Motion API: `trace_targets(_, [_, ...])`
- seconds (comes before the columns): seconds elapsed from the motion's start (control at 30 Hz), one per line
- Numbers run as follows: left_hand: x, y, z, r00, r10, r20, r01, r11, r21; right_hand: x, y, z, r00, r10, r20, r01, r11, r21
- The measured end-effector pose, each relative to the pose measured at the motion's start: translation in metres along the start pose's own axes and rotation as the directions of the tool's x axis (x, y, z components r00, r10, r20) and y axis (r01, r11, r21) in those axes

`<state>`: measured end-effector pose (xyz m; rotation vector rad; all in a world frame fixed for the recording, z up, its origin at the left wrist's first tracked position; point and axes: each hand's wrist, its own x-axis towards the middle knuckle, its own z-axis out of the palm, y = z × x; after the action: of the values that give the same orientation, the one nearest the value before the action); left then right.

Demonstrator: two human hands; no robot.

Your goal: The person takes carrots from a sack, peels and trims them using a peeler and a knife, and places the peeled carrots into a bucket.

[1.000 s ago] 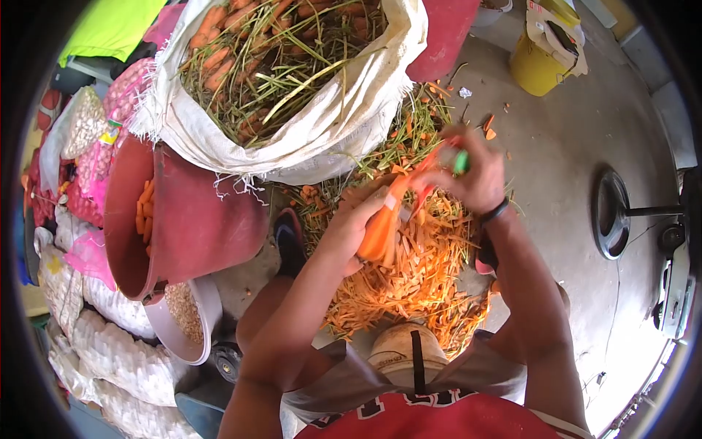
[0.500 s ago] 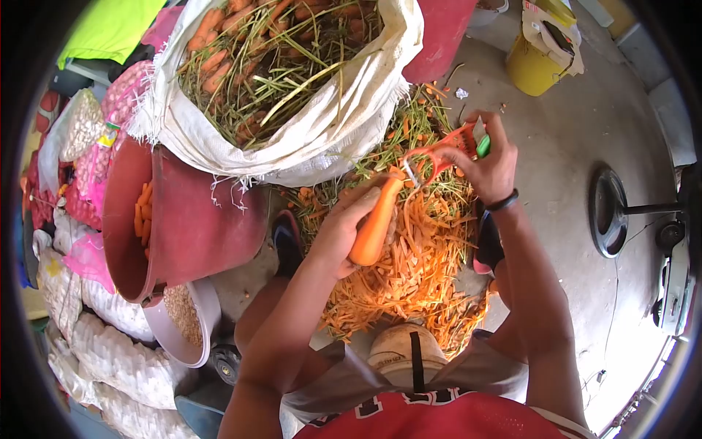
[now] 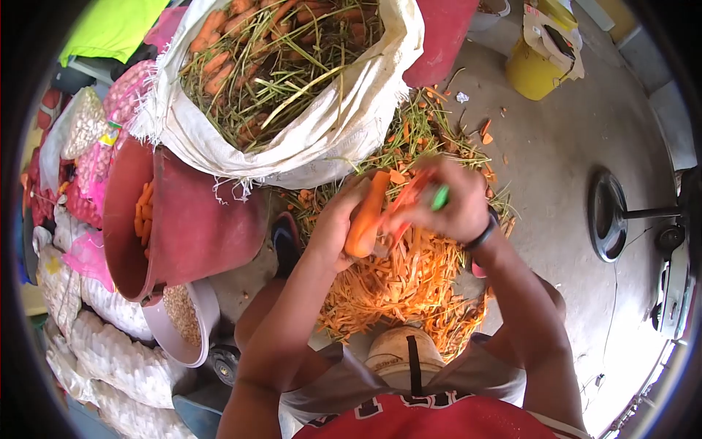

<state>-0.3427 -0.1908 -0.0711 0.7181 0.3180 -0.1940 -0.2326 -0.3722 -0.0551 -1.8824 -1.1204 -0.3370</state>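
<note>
My left hand (image 3: 339, 223) is wrapped round a carrot (image 3: 368, 219), which is smooth, bright orange and tilted with its top end away from me. Close beside it on the right, my right hand (image 3: 457, 201) grips an orange peeler (image 3: 404, 206), blurred by motion. A bit of green (image 3: 440, 197) shows at the fingers of that hand. The peeler's blade is too smeared to tell whether it touches the carrot. Under both hands lies a heap of orange carrot peelings (image 3: 402, 289), with green stalks and carrot ends (image 3: 424, 132) beyond it.
A white woven sack (image 3: 292, 157) of carrots with stalks stands ahead. To the left, a red tub (image 3: 205, 227) lies tipped with carrots inside, near a pale basin (image 3: 207, 329) of grains and several filled sacks (image 3: 124, 358). A yellow bucket (image 3: 528, 72) stands far right.
My right hand has moved left and toward me with the peeler, now next to the carrot's lower part. The carrot has shifted slightly left and up in my left hand.
</note>
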Motion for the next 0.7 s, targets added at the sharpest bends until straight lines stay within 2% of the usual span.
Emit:
trace_targets(0.07, [0.003, -0.006, 0.008, 0.993, 0.014, -0.121, -0.011, 1.0, 0.026, 0.002, -0.002, 0.0, 0.998, -0.041, 0.043, 0.042, 0.999, -0.024])
trace_targets(0.1, [0.001, -0.007, 0.006, 0.996, 0.018, -0.083, -0.014, 0.999, 0.049, 0.001, -0.001, -0.001, 0.996, -0.057, 0.068, 0.06, 0.997, -0.04])
trace_targets(0.13, [-0.001, -0.008, 0.006, 0.995, 0.003, -0.1, 0.003, 0.998, 0.066, 0.005, 0.01, -0.006, 1.0, -0.013, -0.017, 0.012, 0.999, -0.05])
trace_targets(0.2, [-0.005, -0.008, 0.007, 0.991, -0.014, -0.132, 0.028, 0.995, 0.1, 0.007, 0.032, -0.016, 0.962, 0.223, -0.158, -0.246, 0.958, -0.145])
trace_targets(0.23, [-0.009, 0.002, 0.013, 0.997, -0.058, -0.06, 0.064, 0.992, 0.108, 0.009, 0.039, -0.02, 0.937, 0.284, -0.202, -0.322, 0.928, -0.189])
trace_targets(0.33, [-0.001, 0.004, -0.004, 0.996, -0.046, 0.074, 0.049, 0.998, -0.031, 0.002, 0.016, -0.008, 0.98, 0.164, -0.114, -0.167, 0.986, -0.015])
trace_targets(0.37, [0.003, 0.001, 0.0, 0.99, 0.007, -0.139, 0.004, 0.997, 0.076, 0.0, 0.002, 0.001, 0.998, 0.043, -0.052, -0.04, 0.998, 0.045])
trace_targets(0.4, [0.004, -0.001, 0.005, 0.989, 0.025, -0.146, -0.012, 0.996, 0.087, -0.001, -0.011, 0.004, 0.999, -0.017, 0.041, 0.015, 0.999, 0.052])
trace_targets(0.47, [0.002, -0.003, 0.012, 0.987, 0.045, -0.154, -0.028, 0.993, 0.113, -0.001, -0.005, 0.005, 0.995, -0.076, 0.061, 0.08, 0.995, -0.056])
trace_targets(0.53, [-0.006, 0.0, 0.016, 0.987, -0.015, -0.162, 0.04, 0.988, 0.152, 0.003, 0.017, -0.004, 0.997, 0.028, -0.07, -0.037, 0.99, -0.138])
trace_targets(0.6, [-0.008, 0.003, 0.015, 0.989, -0.032, -0.145, 0.068, 0.967, 0.247, 0.01, 0.037, -0.015, 0.948, 0.229, -0.222, -0.272, 0.945, -0.184])
trace_targets(0.67, [-0.007, 0.005, 0.009, 0.992, -0.058, -0.113, 0.077, 0.982, 0.17, 0.006, 0.037, -0.02, 0.914, 0.366, -0.174, -0.38, 0.923, -0.056])
trace_targets(0.7, [-0.003, 0.003, 0.001, 0.995, -0.054, -0.085, 0.064, 0.991, 0.12, 0.004, 0.025, -0.015, 0.958, 0.263, -0.112, -0.266, 0.964, -0.02])
